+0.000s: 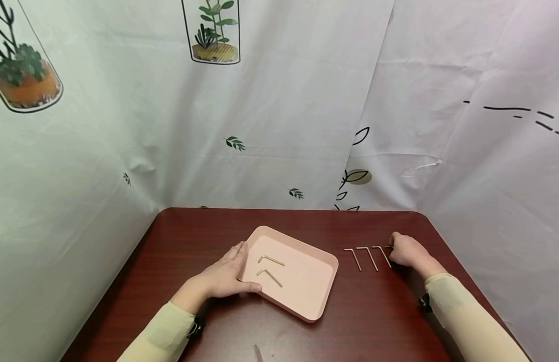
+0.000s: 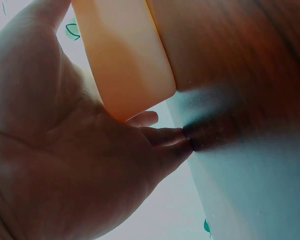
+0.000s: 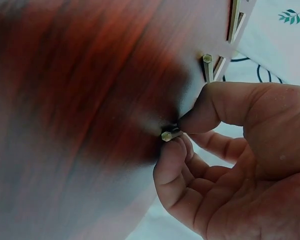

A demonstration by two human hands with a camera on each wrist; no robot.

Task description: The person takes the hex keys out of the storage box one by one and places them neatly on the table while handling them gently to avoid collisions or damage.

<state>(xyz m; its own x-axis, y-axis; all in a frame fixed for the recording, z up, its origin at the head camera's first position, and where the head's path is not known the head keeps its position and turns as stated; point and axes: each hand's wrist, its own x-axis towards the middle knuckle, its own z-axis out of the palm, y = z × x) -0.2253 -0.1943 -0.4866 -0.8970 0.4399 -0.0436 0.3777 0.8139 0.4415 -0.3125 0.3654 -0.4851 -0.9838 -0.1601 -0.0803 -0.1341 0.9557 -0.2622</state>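
Note:
My right hand point(image 1: 408, 251) is at the right side of the table, thumb and fingertips pinching a brass-coloured hex key point(image 3: 167, 135). The right wrist view shows its six-sided end between the fingertips; most of it is hidden by the hand. To the left of that hand, three more L-shaped hex keys point(image 1: 369, 256) lie in a row on the wood. My left hand point(image 1: 220, 274) rests against the left corner of a pink tray point(image 1: 302, 309), fingers straight along one side and thumb at the near rim. Inside the tray lie two hex keys point(image 1: 271, 279), spaced apart.
The dark red wooden table point(image 1: 207, 221) has rounded far corners. White curtains point(image 1: 270, 115) with printed plants hang behind it and at both sides. A strap with a dark wrist camera point(image 1: 195, 329) sits on the left wrist, another point(image 1: 425, 303) on the right.

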